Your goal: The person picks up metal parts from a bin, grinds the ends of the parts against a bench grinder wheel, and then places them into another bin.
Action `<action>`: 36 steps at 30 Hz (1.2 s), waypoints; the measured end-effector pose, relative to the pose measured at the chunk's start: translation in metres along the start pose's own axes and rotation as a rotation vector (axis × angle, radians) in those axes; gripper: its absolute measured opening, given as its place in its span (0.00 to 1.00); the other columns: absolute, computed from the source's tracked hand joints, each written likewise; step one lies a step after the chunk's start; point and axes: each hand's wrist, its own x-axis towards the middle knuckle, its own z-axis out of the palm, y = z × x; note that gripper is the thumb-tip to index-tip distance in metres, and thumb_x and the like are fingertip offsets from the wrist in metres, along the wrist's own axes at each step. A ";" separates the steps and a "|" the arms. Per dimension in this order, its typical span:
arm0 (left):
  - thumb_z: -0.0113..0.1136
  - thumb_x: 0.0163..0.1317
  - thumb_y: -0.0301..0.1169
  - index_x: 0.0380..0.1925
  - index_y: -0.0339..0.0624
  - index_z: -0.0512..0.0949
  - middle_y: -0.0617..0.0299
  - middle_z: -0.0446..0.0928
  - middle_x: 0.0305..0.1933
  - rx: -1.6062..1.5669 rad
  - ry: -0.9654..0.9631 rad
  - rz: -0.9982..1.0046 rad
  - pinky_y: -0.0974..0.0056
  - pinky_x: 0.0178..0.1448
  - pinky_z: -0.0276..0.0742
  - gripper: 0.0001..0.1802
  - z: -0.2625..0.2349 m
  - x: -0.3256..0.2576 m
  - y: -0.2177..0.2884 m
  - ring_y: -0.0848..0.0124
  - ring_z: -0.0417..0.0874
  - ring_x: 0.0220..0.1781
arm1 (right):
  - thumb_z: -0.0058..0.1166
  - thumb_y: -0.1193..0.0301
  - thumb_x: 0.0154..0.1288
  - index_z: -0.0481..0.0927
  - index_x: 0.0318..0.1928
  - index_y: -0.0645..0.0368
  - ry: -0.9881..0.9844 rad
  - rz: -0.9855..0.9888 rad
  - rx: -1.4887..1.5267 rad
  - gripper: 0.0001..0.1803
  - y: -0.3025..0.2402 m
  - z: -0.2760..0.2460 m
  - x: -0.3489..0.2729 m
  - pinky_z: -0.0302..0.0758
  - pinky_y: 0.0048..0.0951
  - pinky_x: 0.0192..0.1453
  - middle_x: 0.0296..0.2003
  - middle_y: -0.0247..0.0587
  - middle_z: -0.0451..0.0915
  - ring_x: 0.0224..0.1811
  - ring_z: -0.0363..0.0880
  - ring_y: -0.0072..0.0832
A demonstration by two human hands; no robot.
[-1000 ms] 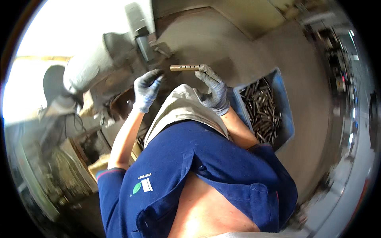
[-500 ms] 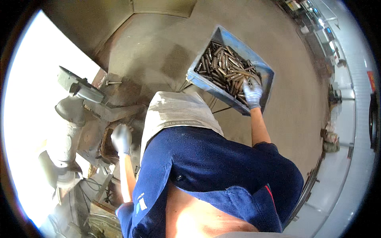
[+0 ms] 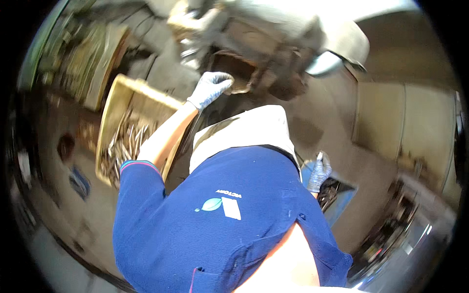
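Note:
My left hand (image 3: 210, 91), in a grey-white knit glove, is bent at the wrist beside the dark, open tray-like part of a machine (image 3: 234, 68). Its fingers curl in toward the thumb, and whatever may be between them is hidden. Low on the right, my gloved right hand (image 3: 319, 175) is raised above the edge of a blue crate (image 3: 344, 205) with dark metal pieces (image 3: 330, 193) inside. Its fingers are closed, and a small bright tip shows at the top of them; I cannot make out what it belongs to.
Beside my left forearm stands a yellowish crate (image 3: 108, 141) holding many metal rod-like pieces (image 3: 128, 139). A large pale machine body (image 3: 342, 41) is ahead. Metal cabinet panels (image 3: 381, 115) stand at right. Stacked long boards or bars (image 3: 93, 68) lie far left.
The view has swung left, bringing the yellowish crate into sight. My right hand has lifted out of the metal pieces in the blue crate. My left hand remains beside the machine.

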 end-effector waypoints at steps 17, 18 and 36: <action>0.54 0.53 0.30 0.41 0.43 0.80 0.47 0.78 0.45 1.105 0.686 -0.463 0.57 0.45 0.78 0.15 -0.217 -0.203 -0.102 0.56 0.82 0.44 | 0.57 0.68 0.61 0.81 0.40 0.67 -0.578 -0.327 -0.617 0.13 -0.030 0.018 0.084 0.72 0.25 0.46 0.35 0.38 0.82 0.37 0.75 0.21; 0.54 0.53 0.29 0.41 0.43 0.80 0.47 0.79 0.44 1.201 0.593 -0.481 0.56 0.44 0.78 0.14 -0.221 -0.198 -0.111 0.55 0.82 0.43 | 0.57 0.68 0.60 0.81 0.40 0.67 -0.581 -0.340 -0.619 0.13 -0.031 0.020 0.083 0.72 0.25 0.46 0.35 0.38 0.82 0.37 0.75 0.22; 0.57 0.47 0.38 0.25 0.43 0.81 0.49 0.80 0.32 1.116 0.672 -0.417 0.55 0.37 0.77 0.12 -0.210 -0.174 -0.079 0.55 0.82 0.34 | 0.56 0.72 0.58 0.81 0.37 0.69 -0.494 -0.213 -0.591 0.11 -0.039 0.015 0.038 0.72 0.28 0.47 0.35 0.42 0.82 0.38 0.77 0.26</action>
